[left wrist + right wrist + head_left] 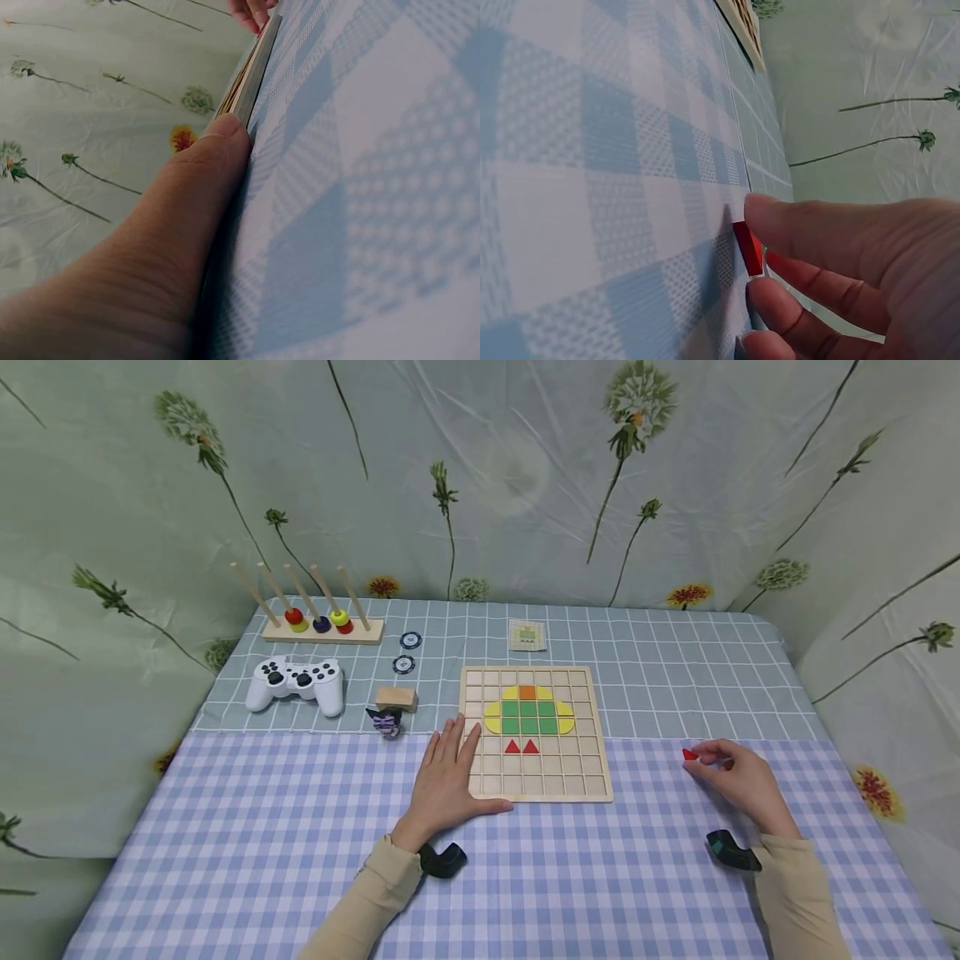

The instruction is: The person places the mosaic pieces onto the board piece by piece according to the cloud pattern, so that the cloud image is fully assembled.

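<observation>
A square wooden grid board (555, 787) lies in the middle of the table. Coloured pieces fill some of its cells: green squares (528, 718), an orange piece (527, 692), yellow rounded pieces (492, 717) and two red triangles (512, 747). My left hand (446, 785) rests spread along the board's left edge, its thumb by the near edge. Right of the board, my right hand (738, 781) pinches a small red triangle piece (748, 249) between thumb and fingers, just above the checked cloth.
Behind the board lies a small pattern card (527, 635). To the left are a white game controller (296, 685), a peg stand with rings (322, 632), two round chips (403, 664), a wooden block (396, 697) and a small dark figurine (386, 722).
</observation>
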`<state>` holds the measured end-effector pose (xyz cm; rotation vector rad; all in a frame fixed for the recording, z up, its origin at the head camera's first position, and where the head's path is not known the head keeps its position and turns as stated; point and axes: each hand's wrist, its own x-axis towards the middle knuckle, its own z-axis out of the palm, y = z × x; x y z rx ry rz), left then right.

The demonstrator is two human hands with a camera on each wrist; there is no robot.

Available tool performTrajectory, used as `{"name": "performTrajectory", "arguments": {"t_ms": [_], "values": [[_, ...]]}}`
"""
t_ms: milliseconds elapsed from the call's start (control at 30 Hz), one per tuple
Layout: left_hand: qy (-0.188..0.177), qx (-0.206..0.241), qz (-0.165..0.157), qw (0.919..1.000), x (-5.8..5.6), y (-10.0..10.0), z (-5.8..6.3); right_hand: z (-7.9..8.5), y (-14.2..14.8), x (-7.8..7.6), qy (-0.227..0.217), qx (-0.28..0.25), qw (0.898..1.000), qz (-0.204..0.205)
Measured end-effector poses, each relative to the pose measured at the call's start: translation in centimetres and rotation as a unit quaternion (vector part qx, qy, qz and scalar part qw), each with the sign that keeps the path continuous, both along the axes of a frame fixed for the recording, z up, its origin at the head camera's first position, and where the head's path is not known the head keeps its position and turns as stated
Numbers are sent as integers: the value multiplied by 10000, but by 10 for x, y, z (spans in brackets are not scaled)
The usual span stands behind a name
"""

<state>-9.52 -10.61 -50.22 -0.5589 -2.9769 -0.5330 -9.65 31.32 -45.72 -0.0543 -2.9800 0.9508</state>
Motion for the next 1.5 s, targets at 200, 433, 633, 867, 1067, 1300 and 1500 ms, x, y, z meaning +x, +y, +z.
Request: {"name": "performTrajectory", "arguments": {"t_ms": [200, 433, 633, 867, 1067, 1300, 1500], "values": [[19, -9, -15, 10000, 0, 0, 0, -4, -1, -3, -71, 113, 9999, -38], [71, 12, -14, 10000, 0, 0, 0, -3, -10, -6, 165, -248, 9995, 114], [4, 20, -9, 10000, 0, -1, 0, -2, -35, -11, 495, -569, 9970, 166], [-112, -32, 26, 9999, 0, -1, 1, 3, -82, -26, 257, -900, 9932, 688], [-42, -19, 27, 10000, 0, -1, 0, 2, -119, -35, 44, -1212, 9844, 1275], [-92, -22, 38, 9999, 0, 0, 1, -2, -146, -43, 75, -1228, 9784, 1660], [-105, -56, 54, 9999, 0, 1, 1, -1, -158, -46, 95, -1074, 9780, 1785]]}}
